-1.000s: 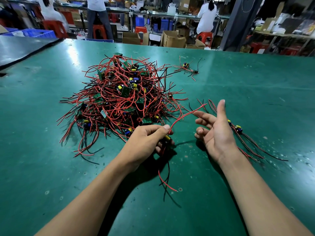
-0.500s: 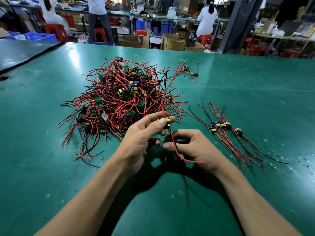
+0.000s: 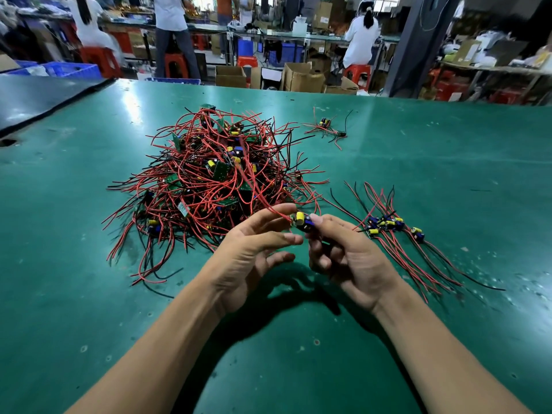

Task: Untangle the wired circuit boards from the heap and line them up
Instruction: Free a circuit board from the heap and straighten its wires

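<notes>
1. The heap (image 3: 209, 180) of red and black wires and small green boards lies on the green table (image 3: 448, 162), at eleven o'clock from the hands
2. The right hand (image 3: 349, 258) pinches one board (image 3: 302, 223) between its thumb tip and curled fingers; it holds the board above the table, just off the heap's near edge, at five o'clock from the heap's middle
3. This board has a yellow capacitor and a blue part on top; its red wires (image 3: 254, 186) run off toward eleven o'clock, rising across the heap
4. The left hand (image 3: 251, 255) sits at nine o'clock of the board with its fingers spread and nearly straight, gripping nothing; the top finger's tip lies along the red wires just beside the board and seems to touch them, though blur there leaves that unsure
5. At three o'clock from the held board, a row (image 3: 388, 225) of freed boards lies on the table; most are packed side by side, and one sits slightly apart at the right end
6. The row's long wire tails fan out toward five o'clock, and its shorter ones point toward eleven
7. A stray board (image 3: 325, 123) with sprawled wires lies well apart from the heap, at one o'clock from it
8. Past the table's far edge, at twelve o'clock, people (image 3: 360, 40) work at benches among red stools (image 3: 101, 59) and cardboard boxes (image 3: 301, 77)
</notes>
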Tool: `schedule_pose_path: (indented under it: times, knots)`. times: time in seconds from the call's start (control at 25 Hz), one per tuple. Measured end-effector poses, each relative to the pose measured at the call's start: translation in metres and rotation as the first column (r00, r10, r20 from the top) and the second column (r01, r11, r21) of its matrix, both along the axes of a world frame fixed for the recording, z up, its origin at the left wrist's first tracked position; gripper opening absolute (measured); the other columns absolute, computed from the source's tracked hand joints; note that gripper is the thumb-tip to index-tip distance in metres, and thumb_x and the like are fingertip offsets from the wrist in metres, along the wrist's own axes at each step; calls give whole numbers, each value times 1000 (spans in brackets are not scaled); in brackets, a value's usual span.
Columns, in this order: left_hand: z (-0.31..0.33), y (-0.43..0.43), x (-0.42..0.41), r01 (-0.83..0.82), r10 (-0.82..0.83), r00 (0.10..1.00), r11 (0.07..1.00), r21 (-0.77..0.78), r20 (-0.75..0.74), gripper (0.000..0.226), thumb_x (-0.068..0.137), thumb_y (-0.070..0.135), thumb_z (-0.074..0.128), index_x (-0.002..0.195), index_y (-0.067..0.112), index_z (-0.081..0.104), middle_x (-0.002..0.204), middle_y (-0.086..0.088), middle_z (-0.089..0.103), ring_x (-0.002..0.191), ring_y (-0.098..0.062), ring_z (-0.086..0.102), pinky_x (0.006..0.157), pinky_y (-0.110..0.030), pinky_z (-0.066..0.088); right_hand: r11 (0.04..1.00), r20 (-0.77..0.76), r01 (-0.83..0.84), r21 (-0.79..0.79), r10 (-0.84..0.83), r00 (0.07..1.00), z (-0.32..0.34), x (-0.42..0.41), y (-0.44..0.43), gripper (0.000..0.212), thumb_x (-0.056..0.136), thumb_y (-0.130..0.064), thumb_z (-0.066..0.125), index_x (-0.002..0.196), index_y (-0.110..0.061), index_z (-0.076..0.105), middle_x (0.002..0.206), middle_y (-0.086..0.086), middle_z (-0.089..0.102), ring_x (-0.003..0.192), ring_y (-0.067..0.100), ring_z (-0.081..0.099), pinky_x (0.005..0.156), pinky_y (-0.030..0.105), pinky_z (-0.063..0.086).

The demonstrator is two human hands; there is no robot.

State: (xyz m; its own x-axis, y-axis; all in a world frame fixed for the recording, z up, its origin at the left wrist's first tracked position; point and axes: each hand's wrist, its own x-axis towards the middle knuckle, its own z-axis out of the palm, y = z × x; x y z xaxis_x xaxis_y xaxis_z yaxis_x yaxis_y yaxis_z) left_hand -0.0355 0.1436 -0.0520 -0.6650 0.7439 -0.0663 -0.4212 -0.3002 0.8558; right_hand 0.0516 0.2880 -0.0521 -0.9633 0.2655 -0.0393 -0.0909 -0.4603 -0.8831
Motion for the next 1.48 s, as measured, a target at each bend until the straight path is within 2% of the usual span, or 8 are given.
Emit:
schedule_pose_path:
  times: [0.16,0.28,0.52,0.68,0.92,1.16,1.4,1.48]
  knots:
    - [3,0,5,152,-136,978,984,-97,156,17,80,25,68,89,10,70,74,-9,65,53,-19,62,49,-25,53,986,91,-135,92,127,988,0,5,6,24,74,-31,80,65,-22,60,57,-3,51,44,7,41,46,21,21]
    - [1,0,6,230,-221,971,967,-109,87,28,76,33,70,93,10,71,78,-12,69,57,-22,67,50,-27,55,980,95,-185,72,178,979,-2,4,5,26,74,-33,84,66,-23,61,64,0,59,51,13,52,52,24,38]
    - [-13,6,0,39,-37,999,993,-115,26,25,57,20,83,79,14,71,77,-10,72,63,-17,67,57,-22,57,969,133,11,249,-45,990,-7,-4,7,26,60,-45,90,67,-27,73,71,-4,68,61,9,58,59,22,42]
    - [-16,6,5,-63,57,996,995,-82,-72,18,65,13,83,78,13,70,79,-14,71,65,-19,69,57,-25,56,976,140,30,215,-62,988,-11,-3,12,25,64,-40,86,78,-21,77,70,-3,66,55,6,53,50,17,44]
    - [-17,14,16,-268,117,868,928,-258,-483,11,89,2,62,94,10,66,77,0,70,68,-11,58,64,-26,49,976,139,-3,220,-28,990,-13,-3,7,28,84,-37,74,90,-10,76,65,4,57,47,10,50,39,21,36]
    - [-16,14,18,-306,68,793,904,-300,-605,13,94,14,63,86,11,72,69,-7,68,61,-10,53,59,-23,44,966,156,56,253,-98,983,-13,-4,-1,31,91,-34,68,103,-5,74,57,-4,53,42,5,43,40,17,34]
    - [-18,12,17,-356,143,788,900,-254,-599,13,92,14,65,93,16,78,85,5,77,82,-7,70,77,-24,54,821,163,41,570,-161,973,-13,-4,0,31,93,-37,68,96,-7,76,62,-14,55,56,0,48,51,15,38]
    - [-19,12,15,-335,139,805,909,-248,-576,14,91,12,66,97,15,78,90,5,77,86,-8,71,79,-21,54,852,143,85,517,-183,973,-14,-4,-1,30,94,-32,68,93,-3,75,60,-8,53,51,3,45,46,16,34]
